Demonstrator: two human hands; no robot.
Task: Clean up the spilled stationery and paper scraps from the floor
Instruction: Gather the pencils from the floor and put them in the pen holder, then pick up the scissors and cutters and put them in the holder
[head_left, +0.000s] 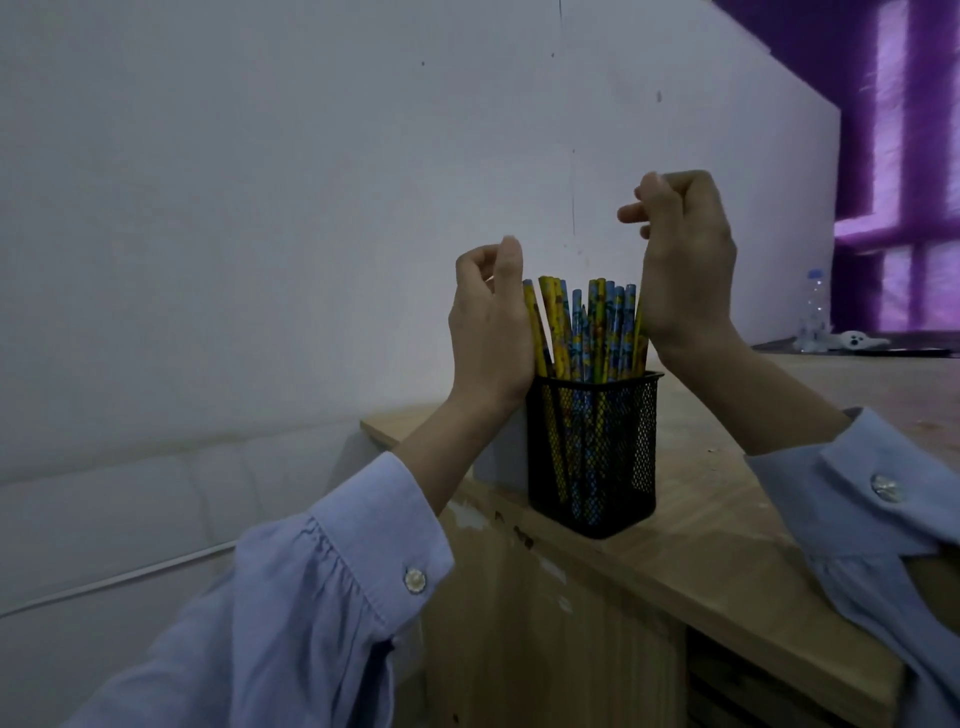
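At frame centre the pencils (587, 327) stand in a mesh cup (592, 452) on the desk's (727, 519) near edge, flanked close by the left hand (488, 332) and right hand (685, 260), both with fingers curled on nothing visible; a sideways nudge could tip the cup floorward.

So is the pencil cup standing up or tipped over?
Standing upright: the black mesh cup sits flat on the wooden desk, pencils pointing up.

Dim, bluish room; purple window (904, 171) glow at right, edges warped.
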